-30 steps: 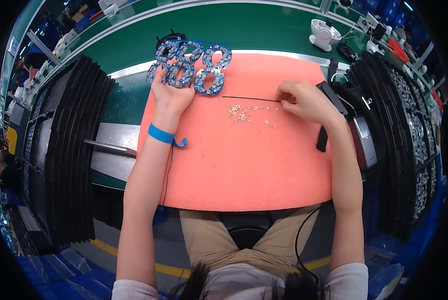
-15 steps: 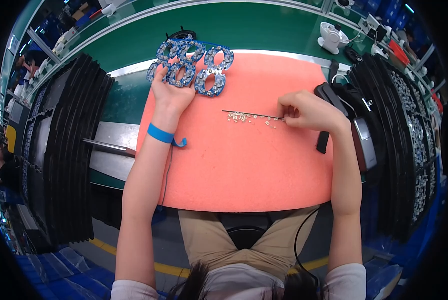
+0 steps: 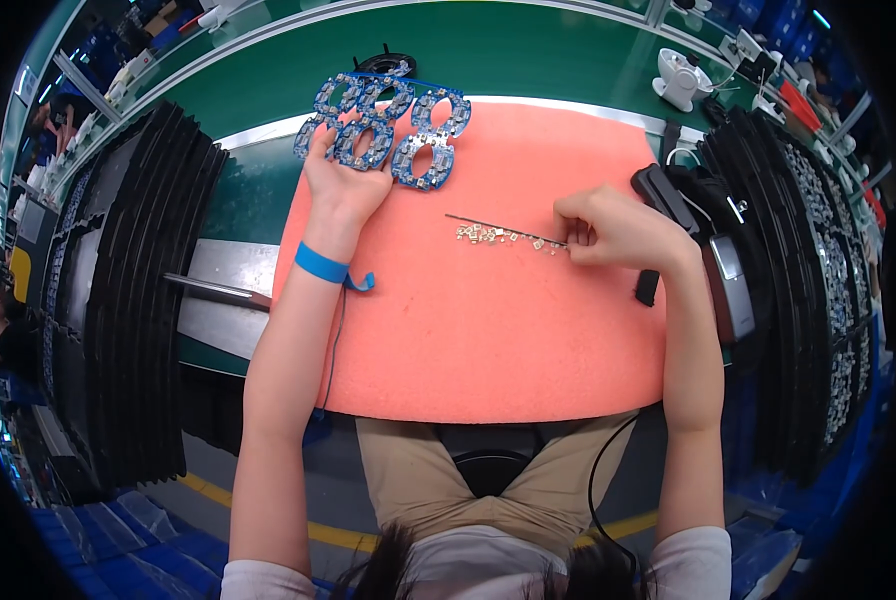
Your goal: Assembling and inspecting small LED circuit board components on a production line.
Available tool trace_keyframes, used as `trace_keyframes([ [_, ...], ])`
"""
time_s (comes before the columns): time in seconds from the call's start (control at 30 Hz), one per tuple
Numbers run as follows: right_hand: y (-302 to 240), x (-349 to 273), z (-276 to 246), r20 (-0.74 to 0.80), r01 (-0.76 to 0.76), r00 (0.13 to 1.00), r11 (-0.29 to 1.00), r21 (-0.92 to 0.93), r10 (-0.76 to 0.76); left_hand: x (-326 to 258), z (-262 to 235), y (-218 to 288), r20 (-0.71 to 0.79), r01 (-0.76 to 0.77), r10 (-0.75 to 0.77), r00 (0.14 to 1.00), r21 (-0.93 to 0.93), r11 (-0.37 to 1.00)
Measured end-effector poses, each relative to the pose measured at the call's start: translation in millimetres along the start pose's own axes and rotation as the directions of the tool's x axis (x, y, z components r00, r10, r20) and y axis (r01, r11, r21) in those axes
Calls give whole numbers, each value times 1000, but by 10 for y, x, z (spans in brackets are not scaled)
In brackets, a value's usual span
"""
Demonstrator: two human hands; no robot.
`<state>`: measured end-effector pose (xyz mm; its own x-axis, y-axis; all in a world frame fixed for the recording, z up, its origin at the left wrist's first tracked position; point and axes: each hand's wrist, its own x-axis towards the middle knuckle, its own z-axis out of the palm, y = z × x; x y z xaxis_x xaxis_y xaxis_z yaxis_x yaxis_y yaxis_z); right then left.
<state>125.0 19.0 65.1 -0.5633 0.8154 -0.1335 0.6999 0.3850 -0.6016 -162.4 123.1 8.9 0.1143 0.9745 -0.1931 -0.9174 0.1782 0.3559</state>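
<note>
My left hand [image 3: 348, 195] supports a panel of joined blue ring-shaped circuit boards [image 3: 438, 140], raised over the far left of the pink foam mat [image 3: 468, 330]. The fingers lie behind the panel and are partly hidden. At the right, my right hand [image 3: 613, 230] pinches the end of a thin dark rod [image 3: 473, 221]; whether it is one arm of a tweezer cannot be told. The rod points left across the mat, along the upper side of a scatter of tiny pale square parts [image 3: 476, 236]. A blue wrist strap [image 3: 321, 264] with a cord circles my left wrist.
Stacked black trays stand at the left [image 3: 138, 300] and right [image 3: 768, 300]. A black device [image 3: 663, 195] lies by the mat's right edge. Beyond the mat are a small white fan [image 3: 680, 80] and a round black object [image 3: 386, 66]. A metal tool [image 3: 213, 288] lies at left.
The rod has tilted, its left end rising away from the tiny parts. A few parts near my right fingers have shifted. The board panel stays in my left hand, nearly unmoved.
</note>
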Motion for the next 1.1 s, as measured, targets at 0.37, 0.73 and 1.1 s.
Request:
trace_keyframes([
  [0.37, -10, -26, -3, -30, -23, 999, 1000, 3, 23, -18, 32, -32, -10, -22, 22, 1000, 13, 1000],
  [0.73, -99, -37, 53, 88, 9, 996, 1000, 21, -11, -86, 109, -59, -34, -21, 22, 999, 26, 999],
  [1.1, -96, -21, 90, 47, 27, 999, 999, 20, -28, -17, 7, -18, 20, 0, -1, 1000, 15, 1000],
])
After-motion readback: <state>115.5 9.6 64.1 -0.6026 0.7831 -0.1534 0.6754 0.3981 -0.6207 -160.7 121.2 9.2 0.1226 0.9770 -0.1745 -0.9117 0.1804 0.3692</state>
